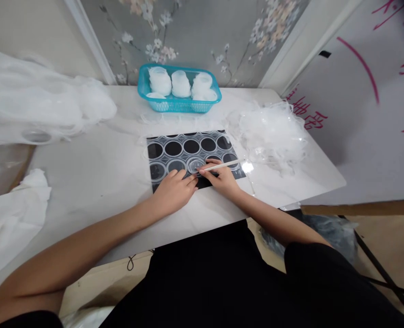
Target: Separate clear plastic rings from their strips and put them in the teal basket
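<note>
Viewing from afar, I see a turquoise plastic basket [183,105] at the back of the table [85,177], holding at least 3 stacks of translucent white round pieces [181,84]. Nearer, a clear disc [195,165] with a whitish rim lies on a black sheet [204,183] patterned with pale rings. My right hand [223,178] has its fingers clamped on a slim white stick [224,164]. My left hand [176,189] lies beside the disc; its grip I cannot tell.

small workroom, perhaps a workshop, white table [120,118] with a black mat [174,148], piled clear plastic pieces [273,132], blue basket [174,105] of stacked discs [180,84], handwritten whiteboard [345,159], floral wall panel [195,41]
</note>
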`<action>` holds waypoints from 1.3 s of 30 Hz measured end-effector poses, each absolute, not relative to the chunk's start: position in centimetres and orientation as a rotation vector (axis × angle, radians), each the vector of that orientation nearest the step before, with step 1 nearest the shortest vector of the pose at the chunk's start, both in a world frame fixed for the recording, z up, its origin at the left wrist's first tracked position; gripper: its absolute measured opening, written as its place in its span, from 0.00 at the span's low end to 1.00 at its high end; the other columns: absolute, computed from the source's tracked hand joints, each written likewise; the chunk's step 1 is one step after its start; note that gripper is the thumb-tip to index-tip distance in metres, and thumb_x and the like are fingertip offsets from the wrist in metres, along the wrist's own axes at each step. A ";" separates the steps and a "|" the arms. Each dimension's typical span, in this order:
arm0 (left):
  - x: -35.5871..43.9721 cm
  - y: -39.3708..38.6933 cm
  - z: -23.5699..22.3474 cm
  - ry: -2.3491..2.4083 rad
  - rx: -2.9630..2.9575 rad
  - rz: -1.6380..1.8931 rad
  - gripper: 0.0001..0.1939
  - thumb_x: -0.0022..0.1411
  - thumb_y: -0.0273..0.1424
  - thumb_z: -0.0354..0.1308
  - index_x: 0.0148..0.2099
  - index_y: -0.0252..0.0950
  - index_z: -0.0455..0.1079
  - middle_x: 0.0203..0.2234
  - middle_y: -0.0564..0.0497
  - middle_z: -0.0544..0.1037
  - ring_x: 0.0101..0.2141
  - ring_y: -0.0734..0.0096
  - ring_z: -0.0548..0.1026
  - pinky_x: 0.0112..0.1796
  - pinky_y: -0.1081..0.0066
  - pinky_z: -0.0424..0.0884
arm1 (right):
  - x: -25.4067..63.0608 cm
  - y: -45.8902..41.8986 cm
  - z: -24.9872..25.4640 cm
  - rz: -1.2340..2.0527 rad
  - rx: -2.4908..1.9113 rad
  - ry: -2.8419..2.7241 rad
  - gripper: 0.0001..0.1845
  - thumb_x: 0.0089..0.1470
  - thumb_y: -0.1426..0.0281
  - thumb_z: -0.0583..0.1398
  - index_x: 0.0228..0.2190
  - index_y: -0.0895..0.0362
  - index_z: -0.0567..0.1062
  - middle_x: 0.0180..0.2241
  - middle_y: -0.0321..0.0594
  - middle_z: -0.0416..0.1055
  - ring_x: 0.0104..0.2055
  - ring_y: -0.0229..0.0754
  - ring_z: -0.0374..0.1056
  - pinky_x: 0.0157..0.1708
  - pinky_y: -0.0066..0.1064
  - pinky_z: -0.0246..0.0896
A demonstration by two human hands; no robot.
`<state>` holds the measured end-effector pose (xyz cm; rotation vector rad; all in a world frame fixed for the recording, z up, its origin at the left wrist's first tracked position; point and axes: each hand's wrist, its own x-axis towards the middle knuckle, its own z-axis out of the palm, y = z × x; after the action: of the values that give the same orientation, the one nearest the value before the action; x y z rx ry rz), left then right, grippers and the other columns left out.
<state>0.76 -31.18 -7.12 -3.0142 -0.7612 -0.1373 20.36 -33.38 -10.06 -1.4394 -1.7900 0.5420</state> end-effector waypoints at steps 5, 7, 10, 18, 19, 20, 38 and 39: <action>0.9 -30.7 -6.9 -0.826 -3.115 -0.072 0.18 0.67 0.30 0.44 0.53 0.33 0.69 0.44 0.48 0.78 0.37 0.59 0.69 0.36 0.61 0.62 | 20.2 -34.2 -9.8 0.124 -1.473 -2.195 0.10 0.60 0.67 0.56 0.36 0.48 0.78 0.42 0.35 0.77 0.60 0.49 0.57 0.57 0.45 0.48; 0.8 -30.6 -6.8 -0.843 -3.149 -0.031 0.18 0.64 0.28 0.46 0.52 0.34 0.70 0.44 0.48 0.79 0.36 0.59 0.69 0.35 0.61 0.63 | 20.5 -33.2 -9.0 0.031 -1.432 -2.366 0.11 0.61 0.69 0.55 0.37 0.48 0.77 0.43 0.35 0.77 0.60 0.48 0.56 0.58 0.44 0.44; 0.6 -30.5 -6.7 -0.873 -3.172 -0.028 0.20 0.62 0.28 0.48 0.54 0.34 0.69 0.53 0.50 0.73 0.36 0.61 0.69 0.35 0.62 0.65 | 21.8 -29.5 -7.3 -0.090 -1.538 -2.225 0.13 0.61 0.71 0.53 0.36 0.50 0.77 0.39 0.39 0.77 0.54 0.49 0.62 0.55 0.45 0.48; -0.1 -32.6 -5.6 -0.841 -3.012 -0.109 0.23 0.68 0.30 0.44 0.62 0.29 0.61 0.57 0.46 0.69 0.42 0.60 0.71 0.38 0.63 0.69 | 19.1 -27.3 -7.6 0.185 -1.303 -1.863 0.12 0.61 0.67 0.54 0.34 0.54 0.78 0.36 0.39 0.77 0.48 0.47 0.67 0.51 0.41 0.60; -0.3 -32.9 -5.4 -0.876 -2.980 -0.095 0.23 0.69 0.32 0.43 0.61 0.27 0.62 0.55 0.44 0.70 0.42 0.59 0.72 0.38 0.63 0.69 | 18.2 -28.3 -8.2 0.302 -1.253 -1.910 0.11 0.60 0.67 0.55 0.33 0.53 0.78 0.36 0.38 0.77 0.49 0.47 0.67 0.52 0.41 0.60; -0.5 -33.3 -5.4 -0.921 -2.948 -0.072 0.23 0.69 0.33 0.42 0.60 0.26 0.63 0.53 0.42 0.72 0.41 0.58 0.73 0.37 0.62 0.69 | 17.5 -29.1 -8.7 0.418 -1.209 -1.932 0.11 0.59 0.67 0.56 0.33 0.53 0.79 0.35 0.37 0.78 0.49 0.47 0.67 0.53 0.40 0.60; -2.7 -33.8 -6.7 -1.251 -2.951 0.051 0.25 0.70 0.42 0.38 0.59 0.35 0.65 0.57 0.43 0.67 0.36 0.56 0.79 0.26 0.64 0.72 | 16.6 -31.3 -10.2 0.504 -1.227 -2.036 0.08 0.57 0.68 0.59 0.34 0.52 0.80 0.39 0.35 0.78 0.56 0.50 0.62 0.56 0.46 0.57; -2.8 -33.6 -6.6 -1.273 -2.980 0.037 0.25 0.69 0.42 0.39 0.58 0.36 0.66 0.56 0.45 0.69 0.37 0.56 0.78 0.27 0.64 0.72 | 16.6 -31.4 -10.2 0.439 -1.221 -2.082 0.08 0.58 0.69 0.59 0.35 0.51 0.80 0.40 0.35 0.78 0.58 0.51 0.60 0.57 0.48 0.54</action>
<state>-2.80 -33.58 -6.56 -2.9800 -1.2731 0.0366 16.57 -31.44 -10.20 -1.2205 -2.0816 0.4387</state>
